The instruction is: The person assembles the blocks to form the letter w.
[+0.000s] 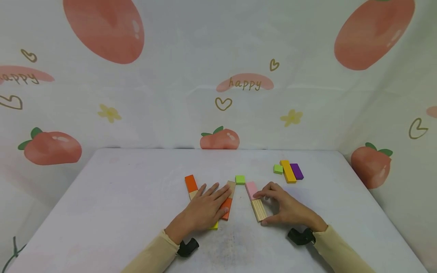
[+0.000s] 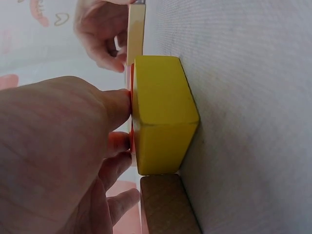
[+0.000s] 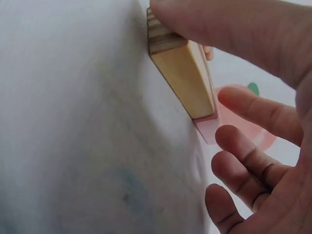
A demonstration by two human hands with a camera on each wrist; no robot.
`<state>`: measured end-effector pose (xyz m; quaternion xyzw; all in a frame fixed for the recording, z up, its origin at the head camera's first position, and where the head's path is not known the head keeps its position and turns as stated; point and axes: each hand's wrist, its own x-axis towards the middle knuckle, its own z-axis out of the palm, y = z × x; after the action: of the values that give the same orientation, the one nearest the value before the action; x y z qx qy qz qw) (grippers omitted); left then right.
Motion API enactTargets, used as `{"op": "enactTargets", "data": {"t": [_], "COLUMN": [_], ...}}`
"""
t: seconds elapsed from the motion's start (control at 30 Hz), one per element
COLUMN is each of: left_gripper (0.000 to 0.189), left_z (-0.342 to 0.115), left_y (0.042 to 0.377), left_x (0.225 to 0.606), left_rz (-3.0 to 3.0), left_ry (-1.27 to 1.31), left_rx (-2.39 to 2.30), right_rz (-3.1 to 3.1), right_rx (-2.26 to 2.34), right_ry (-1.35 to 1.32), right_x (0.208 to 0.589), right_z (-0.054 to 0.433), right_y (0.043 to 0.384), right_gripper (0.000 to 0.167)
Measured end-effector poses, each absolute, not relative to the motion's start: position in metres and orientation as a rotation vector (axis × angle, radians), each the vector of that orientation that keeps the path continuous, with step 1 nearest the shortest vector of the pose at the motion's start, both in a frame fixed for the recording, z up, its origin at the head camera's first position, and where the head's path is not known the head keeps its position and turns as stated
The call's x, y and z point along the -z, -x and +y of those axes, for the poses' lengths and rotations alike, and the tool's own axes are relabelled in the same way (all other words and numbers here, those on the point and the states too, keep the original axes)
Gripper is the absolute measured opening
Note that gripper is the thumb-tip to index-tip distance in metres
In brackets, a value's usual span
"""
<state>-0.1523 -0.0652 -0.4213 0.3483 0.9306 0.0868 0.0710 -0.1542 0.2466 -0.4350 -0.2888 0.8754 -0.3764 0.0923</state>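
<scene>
My left hand [image 1: 205,212] lies flat with spread fingers over a V of wooden blocks. From under it show an orange-red block [image 1: 191,183], a yellow block [image 1: 214,226], another orange-red block [image 1: 224,209] and a plain wood block [image 1: 232,186]. In the left wrist view the thumb touches the red piece beside the yellow block [image 2: 163,92]. My right hand [image 1: 286,206] pinches a striped natural wood block [image 1: 258,211], thumb at its near end, index finger where it meets a pink block [image 1: 250,188]. The other right fingers are bent and hold nothing.
A light green block [image 1: 240,180] lies between the tops of the two slanted rows. At the back right, another green block [image 1: 278,169], an orange-yellow block [image 1: 288,171] and a purple block [image 1: 297,171] lie together. A printed cloth [image 1: 177,113] hangs behind the white table [image 1: 102,212].
</scene>
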Motion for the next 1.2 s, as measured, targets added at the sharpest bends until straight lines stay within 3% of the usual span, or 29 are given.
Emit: {"op": "enactTargets", "data": {"t": [0.37, 0.63, 1.2], "left_gripper": [0.058, 0.059, 0.058], "left_z": [-0.0659, -0.0657, -0.0654], "left_y": [0.1506, 0.1521, 0.1515], "left_x": [0.4197, 0.4217, 0.4201], "left_rz": [2.799, 2.799, 2.798], "left_ry": [-1.047, -1.043, -1.045], "left_rx": [-0.270, -0.259, -0.253], "right_rz": [2.577, 2.592, 2.602], "right_rx": [1.117, 1.089, 1.096], "right_ry": [0.788, 0.811, 0.840], "right_x": [0.4398, 0.4419, 0.4433], "right_z": [0.2460, 0.2455, 0.2481], "right_y": [0.1537, 0.1547, 0.1547], "right_gripper": [0.068, 0.056, 0.055]}}
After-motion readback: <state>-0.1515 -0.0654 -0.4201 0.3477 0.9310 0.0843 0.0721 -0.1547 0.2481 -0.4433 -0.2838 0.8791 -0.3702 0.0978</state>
